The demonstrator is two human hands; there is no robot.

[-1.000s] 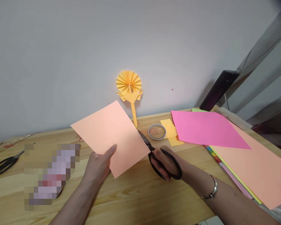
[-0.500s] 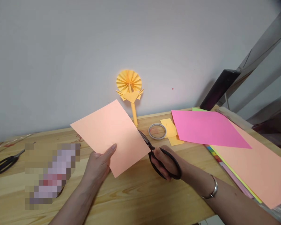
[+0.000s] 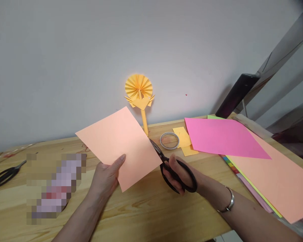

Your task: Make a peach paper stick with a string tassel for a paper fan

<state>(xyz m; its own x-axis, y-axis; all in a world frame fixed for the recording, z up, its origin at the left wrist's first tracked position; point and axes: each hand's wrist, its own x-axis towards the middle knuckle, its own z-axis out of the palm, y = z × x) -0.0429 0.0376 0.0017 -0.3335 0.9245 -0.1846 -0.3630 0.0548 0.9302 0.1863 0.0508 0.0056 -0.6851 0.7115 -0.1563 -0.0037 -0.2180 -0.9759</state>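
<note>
Between thumb and fingers, my left hand grips a peach sheet of paper by its lower left part, tilted above the table. My right hand has its fingers in the handles of black-handled scissors. Their blades lie along the sheet's right edge, partly hidden behind it. Just beyond the sheet, a yellow paper flower with a pleated round head and a rolled stem leans against the wall. A roll of tape lies on the table beyond the scissors.
Yellow paper pieces lie beside the tape. A pink sheet rests on a stack of coloured paper at the right. A dark cylinder leans at the back. Other black scissors and a blurred-out item lie left.
The scissor handles have spread slightly, with my right thumb lifted a little. The peach sheet and my left hand stay almost where they were.
</note>
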